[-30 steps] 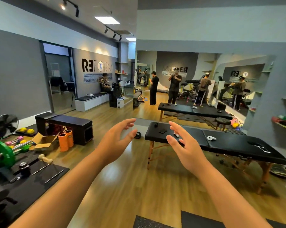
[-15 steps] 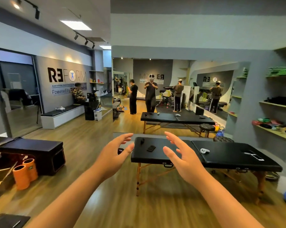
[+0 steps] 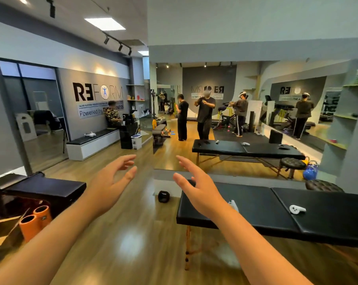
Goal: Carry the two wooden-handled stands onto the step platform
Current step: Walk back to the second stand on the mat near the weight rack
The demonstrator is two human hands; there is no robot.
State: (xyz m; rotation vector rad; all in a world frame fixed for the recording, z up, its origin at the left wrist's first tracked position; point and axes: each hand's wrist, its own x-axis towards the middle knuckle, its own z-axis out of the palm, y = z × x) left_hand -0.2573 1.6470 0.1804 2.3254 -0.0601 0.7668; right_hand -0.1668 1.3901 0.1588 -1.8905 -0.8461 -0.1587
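Gym floor, wood laminate, mirrored far wall, branded sign on the left wall.

Item 1. Left hand: raised at mid-frame, fingers spread and loosely bent, holding nothing.

Item 2. Right hand: raised beside it, well apart from the left, fingers spread, palm turned inward, holding nothing. It hangs in front of the near massage table's left end; whether it touches the pad cannot be told.

Item 3. Near massage table: black pad, right foreground, with two white controllers lying on it.

Item 4. Black padded box: left foreground, with two orange foam rollers standing just beside a cardboard box.

Item 5. Small black weight: on the floor between box and table.

Item 6. Wooden-handled stands: not in view. Step platform: none that can be named with confidence (the black padded box is a candidate only).

Status of task: judged not begun or between stages; neither stand is in hand, none is seen set down on any platform. Remaining, as far as shown: locate both stands, grip them, carry them and place them.
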